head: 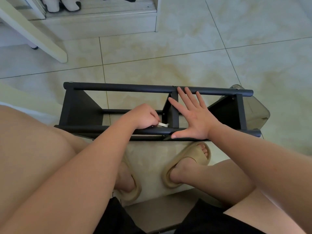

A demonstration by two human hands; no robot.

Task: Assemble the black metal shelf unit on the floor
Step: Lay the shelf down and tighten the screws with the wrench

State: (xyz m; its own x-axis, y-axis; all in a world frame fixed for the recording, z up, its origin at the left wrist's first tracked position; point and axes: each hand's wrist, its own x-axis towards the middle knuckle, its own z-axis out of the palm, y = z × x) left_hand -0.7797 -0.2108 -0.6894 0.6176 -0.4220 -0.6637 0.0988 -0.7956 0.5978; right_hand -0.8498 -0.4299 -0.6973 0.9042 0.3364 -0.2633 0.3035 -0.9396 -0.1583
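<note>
Your feet in beige slippers [189, 163] stand on the tiled floor [185, 53] at the lower centre of the frame. Just above them, the black metal shelf unit [118, 86] lies across the middle of the frame. Your left hand [145, 117] curls its fingers around a small white tool [163, 124] at the near rail. Your right hand [194, 119] is flat, fingers spread, with the palm on the near rail and the fingertips at the far rail. A white furniture leg [42, 38] is at the upper left.

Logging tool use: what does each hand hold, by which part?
Left hand pinches one end of a white tool; right hand holds nothing, flat on the shelf frame.
</note>
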